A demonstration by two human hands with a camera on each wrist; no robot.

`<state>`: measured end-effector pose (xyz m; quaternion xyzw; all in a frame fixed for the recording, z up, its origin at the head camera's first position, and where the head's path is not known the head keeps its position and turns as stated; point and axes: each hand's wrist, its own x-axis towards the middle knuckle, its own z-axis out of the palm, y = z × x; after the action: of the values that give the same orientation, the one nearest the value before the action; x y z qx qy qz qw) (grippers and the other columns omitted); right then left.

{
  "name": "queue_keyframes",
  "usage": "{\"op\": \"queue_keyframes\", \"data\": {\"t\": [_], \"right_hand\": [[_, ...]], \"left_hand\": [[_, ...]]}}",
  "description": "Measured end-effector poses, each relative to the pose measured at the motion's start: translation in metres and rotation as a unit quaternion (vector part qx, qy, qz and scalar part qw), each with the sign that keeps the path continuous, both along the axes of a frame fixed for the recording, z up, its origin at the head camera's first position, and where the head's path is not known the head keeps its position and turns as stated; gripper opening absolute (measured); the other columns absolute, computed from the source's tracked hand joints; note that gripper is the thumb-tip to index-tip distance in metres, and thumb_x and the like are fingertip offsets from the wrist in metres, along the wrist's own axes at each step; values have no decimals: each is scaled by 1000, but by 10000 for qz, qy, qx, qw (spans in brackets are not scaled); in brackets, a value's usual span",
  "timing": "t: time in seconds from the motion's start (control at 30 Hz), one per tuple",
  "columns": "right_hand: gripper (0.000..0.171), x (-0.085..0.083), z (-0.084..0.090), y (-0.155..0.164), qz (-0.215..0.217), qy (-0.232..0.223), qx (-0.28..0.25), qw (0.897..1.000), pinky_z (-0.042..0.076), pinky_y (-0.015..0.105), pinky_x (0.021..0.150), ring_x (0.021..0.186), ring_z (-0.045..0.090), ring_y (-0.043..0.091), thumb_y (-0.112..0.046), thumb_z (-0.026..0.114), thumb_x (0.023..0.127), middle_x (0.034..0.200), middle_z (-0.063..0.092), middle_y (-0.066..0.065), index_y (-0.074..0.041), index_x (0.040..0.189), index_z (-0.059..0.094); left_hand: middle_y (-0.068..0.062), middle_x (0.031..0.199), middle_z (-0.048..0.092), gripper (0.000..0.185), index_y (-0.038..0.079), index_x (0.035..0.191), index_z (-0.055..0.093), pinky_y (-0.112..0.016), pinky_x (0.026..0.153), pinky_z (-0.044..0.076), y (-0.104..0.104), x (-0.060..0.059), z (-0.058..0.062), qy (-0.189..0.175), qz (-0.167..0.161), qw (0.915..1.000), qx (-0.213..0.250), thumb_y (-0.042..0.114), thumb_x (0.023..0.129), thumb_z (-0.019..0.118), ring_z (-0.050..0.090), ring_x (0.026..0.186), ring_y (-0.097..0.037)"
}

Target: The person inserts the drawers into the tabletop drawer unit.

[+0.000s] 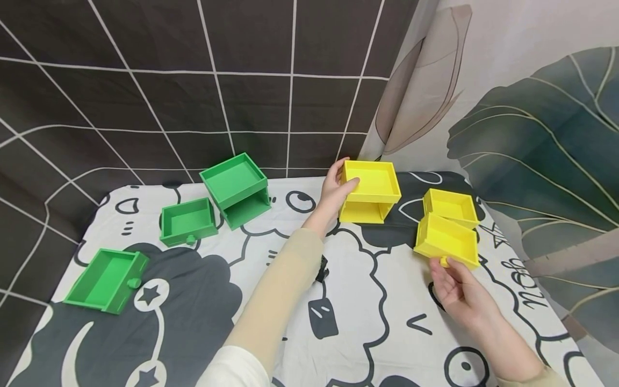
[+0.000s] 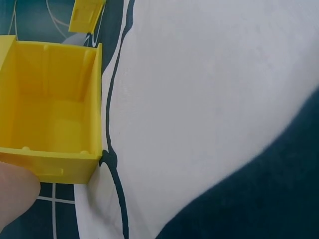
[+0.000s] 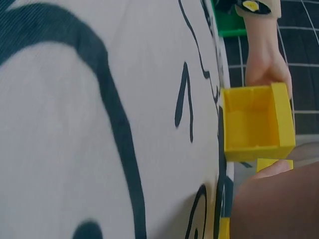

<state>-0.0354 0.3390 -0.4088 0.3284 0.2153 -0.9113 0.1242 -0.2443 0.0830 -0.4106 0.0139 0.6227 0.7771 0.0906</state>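
A yellow open-fronted cabinet shell [image 1: 369, 191] stands at the back middle of the table. My left hand [image 1: 344, 181] grips its left wall, thumb over the top rim; the left wrist view shows the hollow cabinet [image 2: 50, 124] with a fingertip [image 2: 15, 191] at its corner. My right hand [image 1: 442, 270] pinches the knob of a tilted yellow drawer [image 1: 447, 242] at the right. A second yellow drawer [image 1: 451, 207] lies just behind it. In the right wrist view the cabinet [image 3: 256, 122] and the left hand [image 3: 266, 64] appear beyond my blurred right hand [image 3: 279, 204].
A green cabinet shell [image 1: 237, 188] stands at the back left, with one green drawer [image 1: 187, 220] beside it and another [image 1: 106, 279] near the left edge. A small black object [image 1: 321, 269] lies by my left forearm. The patterned cloth [image 1: 367, 322] covers the table; curtains hang behind.
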Motion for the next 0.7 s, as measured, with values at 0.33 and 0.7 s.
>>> {"op": "queue_keyframes", "data": {"t": [0.33,0.7], "right_hand": [[24,-6,-1,-27,686,534,422,9953,65,22,91,94,80,13,-22,55,112,102,83,7,-8,102,72],[26,-19,-1,-57,1141,304,1081,9871,64,18,91,91,79,8,-22,53,112,97,82,1,-13,98,73]], "left_hand": [[-5,162,48,63,22,157,46,-36,127,44,4,1,1,-135,67,9997,203,3,100,66,47,151,-23],[-4,163,47,63,22,158,45,-36,128,42,4,0,-1,-181,74,9996,215,5,101,65,46,152,-22]]}}
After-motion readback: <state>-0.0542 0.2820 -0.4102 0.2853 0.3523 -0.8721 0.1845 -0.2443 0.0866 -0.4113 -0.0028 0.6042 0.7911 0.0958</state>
